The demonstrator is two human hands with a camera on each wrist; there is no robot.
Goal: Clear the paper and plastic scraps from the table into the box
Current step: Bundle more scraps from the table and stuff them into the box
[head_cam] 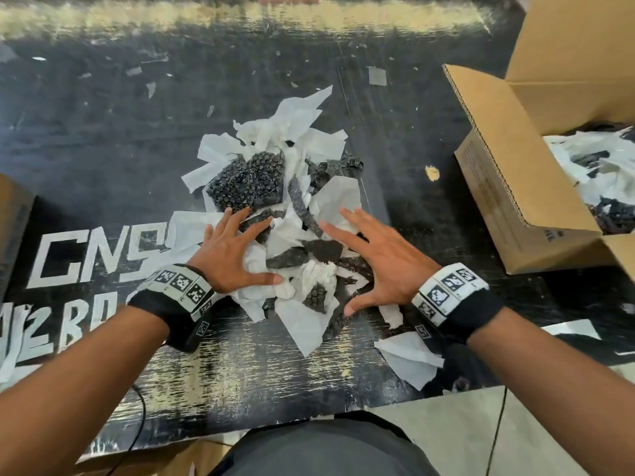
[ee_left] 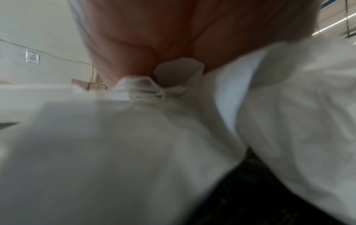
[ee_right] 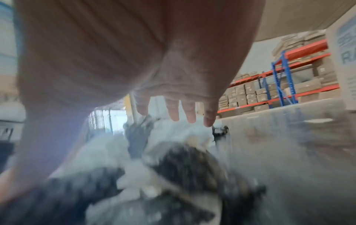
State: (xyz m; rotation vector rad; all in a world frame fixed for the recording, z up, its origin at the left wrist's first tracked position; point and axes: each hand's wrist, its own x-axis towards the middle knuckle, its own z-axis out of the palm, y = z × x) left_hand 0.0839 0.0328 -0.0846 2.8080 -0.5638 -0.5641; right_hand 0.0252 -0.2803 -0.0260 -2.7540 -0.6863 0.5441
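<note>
A heap of white paper scraps [head_cam: 299, 115] and black bubble-wrap plastic [head_cam: 247, 183] lies in the middle of the black table [head_cam: 103, 159]. My left hand [head_cam: 233, 252] rests flat on the heap's near left side, fingers spread and straight. My right hand [head_cam: 374, 259] lies spread on its near right side, thumb down at the front. Neither hand grips anything. In the left wrist view the palm [ee_left: 173, 38] presses on white paper [ee_left: 115, 144]. The right wrist view shows straight fingers [ee_right: 189, 114] over the blurred heap [ee_right: 173, 159]. The open cardboard box [head_cam: 508, 173] stands at the right, with scraps [head_cam: 598, 166] inside.
A loose white paper piece [head_cam: 409, 355] lies near the table's front edge, under my right wrist. Small bits [head_cam: 377, 76] are scattered over the far half of the table. Another brown box [head_cam: 13, 214] sits at the left edge. A thin cable [head_cam: 141, 417] hangs off the front.
</note>
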